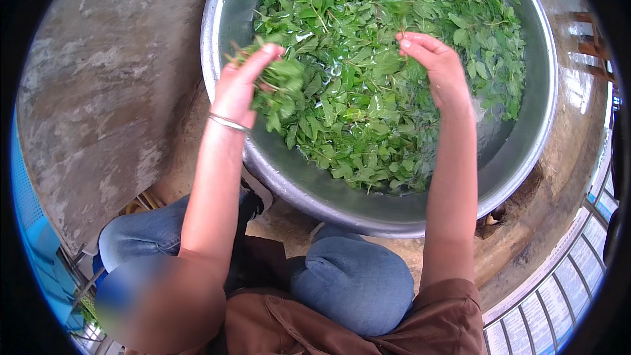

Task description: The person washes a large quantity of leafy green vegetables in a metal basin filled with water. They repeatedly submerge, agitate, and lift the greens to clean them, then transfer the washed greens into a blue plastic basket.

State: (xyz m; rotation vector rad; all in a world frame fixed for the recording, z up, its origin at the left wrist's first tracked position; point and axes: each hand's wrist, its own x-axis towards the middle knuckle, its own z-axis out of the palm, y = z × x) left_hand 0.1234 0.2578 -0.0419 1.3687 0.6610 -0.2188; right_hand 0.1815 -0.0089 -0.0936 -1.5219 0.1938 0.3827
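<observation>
Green leafy herb sprigs [345,79], mint-like in look, float in water in a wide metal basin [335,209]. My left hand [244,76] is closed around a bunch of herb sprigs [281,84] above the basin's left side, a bracelet on its wrist. The stems poke out past the thumb and the leaves hang to the right, slightly blurred. Over the right half of the basin, my right hand [429,56] pinches a small herb sprig [402,15] between thumb and fingertips. Its leaves point away from me and blur into those behind.
Grey stained concrete [113,74] lies left of the basin. My bent knees [355,286] are close to its near rim. A blue perforated plastic crate [37,236] stands at far left, and brown slats [591,49] show at far right. Barred panels [547,286] curve along the lower right.
</observation>
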